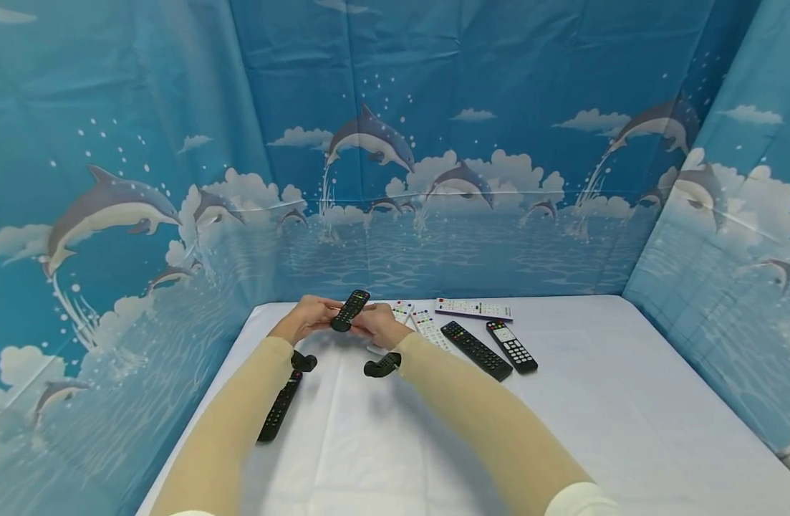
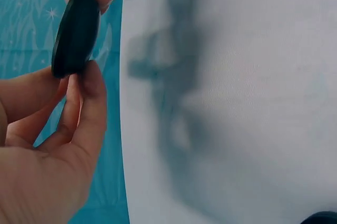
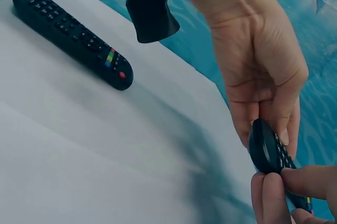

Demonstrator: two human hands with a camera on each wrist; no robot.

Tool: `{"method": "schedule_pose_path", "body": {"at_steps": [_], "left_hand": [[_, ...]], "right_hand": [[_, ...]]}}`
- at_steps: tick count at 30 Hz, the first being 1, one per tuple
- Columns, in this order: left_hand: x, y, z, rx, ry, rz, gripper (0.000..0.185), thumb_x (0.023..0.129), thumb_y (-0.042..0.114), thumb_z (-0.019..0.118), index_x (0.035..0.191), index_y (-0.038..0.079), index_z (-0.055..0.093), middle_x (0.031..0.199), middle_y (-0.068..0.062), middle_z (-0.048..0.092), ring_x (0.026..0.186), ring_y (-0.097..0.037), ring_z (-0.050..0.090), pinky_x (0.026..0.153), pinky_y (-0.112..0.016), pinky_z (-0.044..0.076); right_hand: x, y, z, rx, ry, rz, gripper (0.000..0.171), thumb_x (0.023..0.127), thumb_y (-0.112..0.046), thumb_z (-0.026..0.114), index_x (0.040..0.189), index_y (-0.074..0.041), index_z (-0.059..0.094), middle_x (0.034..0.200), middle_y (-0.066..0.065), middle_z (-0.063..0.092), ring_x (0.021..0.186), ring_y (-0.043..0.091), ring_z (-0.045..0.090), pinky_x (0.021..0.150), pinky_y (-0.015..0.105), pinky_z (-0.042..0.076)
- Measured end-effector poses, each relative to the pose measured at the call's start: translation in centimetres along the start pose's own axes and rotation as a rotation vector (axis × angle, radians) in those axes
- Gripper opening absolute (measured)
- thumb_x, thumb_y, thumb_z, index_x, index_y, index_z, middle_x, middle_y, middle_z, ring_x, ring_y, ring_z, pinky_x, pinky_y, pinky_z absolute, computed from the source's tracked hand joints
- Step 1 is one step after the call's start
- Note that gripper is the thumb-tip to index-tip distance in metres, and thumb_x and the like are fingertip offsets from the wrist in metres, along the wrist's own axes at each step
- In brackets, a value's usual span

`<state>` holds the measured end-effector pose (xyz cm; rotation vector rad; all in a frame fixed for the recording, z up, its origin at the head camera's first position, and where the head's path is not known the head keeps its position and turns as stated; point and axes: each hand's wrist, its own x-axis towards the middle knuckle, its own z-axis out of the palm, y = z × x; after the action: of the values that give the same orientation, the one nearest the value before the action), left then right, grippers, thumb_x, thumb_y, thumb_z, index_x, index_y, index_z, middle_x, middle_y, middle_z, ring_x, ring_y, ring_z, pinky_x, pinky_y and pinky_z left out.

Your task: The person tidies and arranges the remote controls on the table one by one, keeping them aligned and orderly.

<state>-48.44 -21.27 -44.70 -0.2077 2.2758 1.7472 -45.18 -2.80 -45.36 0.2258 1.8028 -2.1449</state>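
A black remote control [image 1: 351, 310] is held up above the far left part of the table, its button side toward the head camera. My left hand [image 1: 309, 317] pinches its left edge between thumb and fingers. On the opposite edge, my right hand [image 1: 380, 325] pinches it too. The left wrist view shows the remote [image 2: 77, 33] end-on, with the left hand [image 2: 58, 145] below it and the right fingers above. In the right wrist view, the remote's rounded end [image 3: 263, 147] points toward the camera, between both hands' fingertips.
Another black remote [image 1: 281, 407] lies near the table's left edge. To the right of my hands lie white remotes [image 1: 430, 330], a white one with a dark edge [image 1: 474, 309], a long black one [image 1: 476, 350] and a black one with white buttons [image 1: 512, 347]. A dolphin-print curtain [image 1: 433, 236] surrounds the table.
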Motion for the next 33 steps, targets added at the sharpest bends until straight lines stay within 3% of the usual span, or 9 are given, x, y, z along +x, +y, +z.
{"method": "schedule_pose_path", "body": {"at_steps": [5,8,10,13,16,24,33], "left_hand": [[-1.2,0.4,-0.1,-0.043,0.008,0.025,0.035,0.099,0.002,0.060,0.133,0.005,0.065,0.134,-0.019,0.060,0.112,-0.029,0.065,0.090,-0.040,0.057],[-2.0,0.7,-0.4,-0.049,0.008,0.051,0.036,0.100,0.002,0.059,0.135,0.006,0.064,0.137,-0.018,0.057,0.117,-0.031,0.063,0.093,-0.041,0.056],[-2.4,0.9,-0.6,-0.045,0.001,0.071,0.038,0.100,0.001,0.058,0.138,0.006,0.062,0.139,-0.018,0.056,0.119,-0.032,0.061,0.095,-0.042,0.055],[-3.1,1.0,-0.9,-0.039,-0.013,0.091,0.040,0.100,0.000,0.058,0.139,0.007,0.060,0.140,-0.018,0.054,0.121,-0.032,0.060,0.096,-0.042,0.054],[-3.9,1.0,-1.2,-0.036,-0.026,0.093,0.041,0.100,0.000,0.059,0.140,0.007,0.060,0.140,-0.017,0.054,0.123,-0.032,0.059,0.096,-0.042,0.054],[-6.6,0.0,-1.8,0.009,-0.070,0.096,0.044,0.099,-0.001,0.058,0.143,0.007,0.056,0.120,-0.017,0.059,0.110,-0.027,0.063,0.093,-0.042,0.056],[-9.4,-1.1,-2.3,0.088,-0.120,0.098,0.046,0.098,-0.002,0.058,0.144,0.003,0.053,0.110,-0.016,0.062,0.099,-0.024,0.064,0.090,-0.042,0.057]], "right_hand": [[-0.9,-0.4,0.0,-0.071,-0.002,-0.040,0.067,0.091,0.003,0.070,0.152,-0.006,0.042,0.100,0.016,0.074,0.091,0.028,0.074,0.106,0.053,0.044],[-1.6,-0.8,0.1,-0.103,-0.023,-0.064,0.073,0.091,0.001,0.070,0.155,-0.012,0.038,0.094,0.013,0.075,0.094,0.029,0.073,0.109,0.057,0.038],[-1.8,-1.1,0.2,-0.109,-0.040,-0.081,0.076,0.091,0.002,0.071,0.157,-0.014,0.037,0.095,0.014,0.075,0.093,0.030,0.073,0.105,0.054,0.045],[-2.1,-1.4,0.2,-0.105,-0.071,-0.100,0.082,0.089,0.005,0.071,0.158,-0.016,0.034,0.097,0.017,0.073,0.089,0.031,0.074,0.086,0.041,0.059],[-2.5,-1.5,0.3,-0.105,-0.106,-0.101,0.088,0.087,0.009,0.072,0.160,-0.019,0.030,0.099,0.020,0.072,0.084,0.029,0.074,0.075,0.035,0.061],[-3.9,-0.4,0.4,-0.100,-0.227,-0.091,0.106,0.083,0.016,0.071,0.163,-0.022,0.013,0.099,0.026,0.069,0.083,0.032,0.074,0.089,0.046,0.057],[-5.3,1.3,0.9,-0.162,-0.277,-0.094,0.117,0.079,0.015,0.073,0.163,-0.025,0.002,0.101,0.025,0.070,0.083,0.032,0.073,0.079,0.039,0.061]]}}
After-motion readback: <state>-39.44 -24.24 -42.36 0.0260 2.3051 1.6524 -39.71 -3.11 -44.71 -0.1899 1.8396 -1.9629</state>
